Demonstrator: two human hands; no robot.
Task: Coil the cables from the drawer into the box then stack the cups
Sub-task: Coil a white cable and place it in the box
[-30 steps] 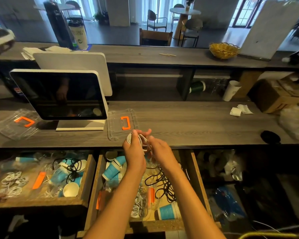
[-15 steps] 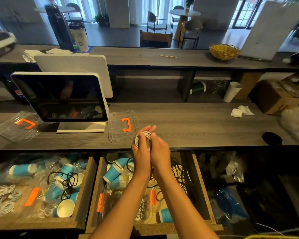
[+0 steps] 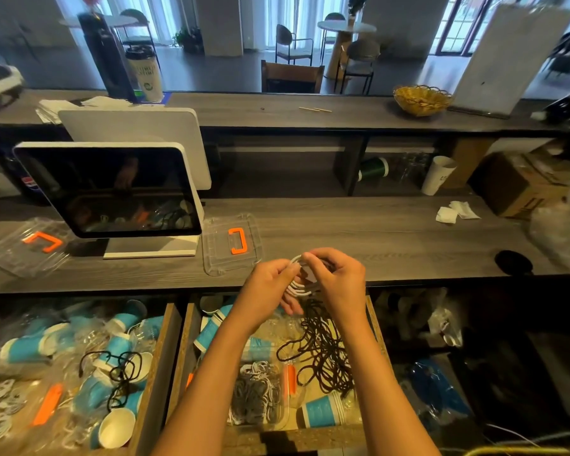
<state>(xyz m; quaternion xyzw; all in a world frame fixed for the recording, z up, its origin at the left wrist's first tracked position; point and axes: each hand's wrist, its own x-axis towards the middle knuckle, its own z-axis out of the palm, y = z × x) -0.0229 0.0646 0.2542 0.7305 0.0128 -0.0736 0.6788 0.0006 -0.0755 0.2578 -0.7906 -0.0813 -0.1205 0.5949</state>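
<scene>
A coiled white cable hangs between both hands above the open middle drawer. My left hand grips one side of the coil, my right hand pinches its top loop. Below them lies a loose tangle of black cable. A clear box with coiled cables and an orange clip sits in the drawer. Blue paper cups lie scattered around it.
The left drawer holds more blue cups, a black cable and white coils. Two clear lids with orange handles lie on the counter beside a screen on a stand. Crumpled tissues lie at right.
The hands have drawn slightly apart and the white coil now shows wider between them; the right hand's fingers moved onto its top loop. The view shifted a little.
</scene>
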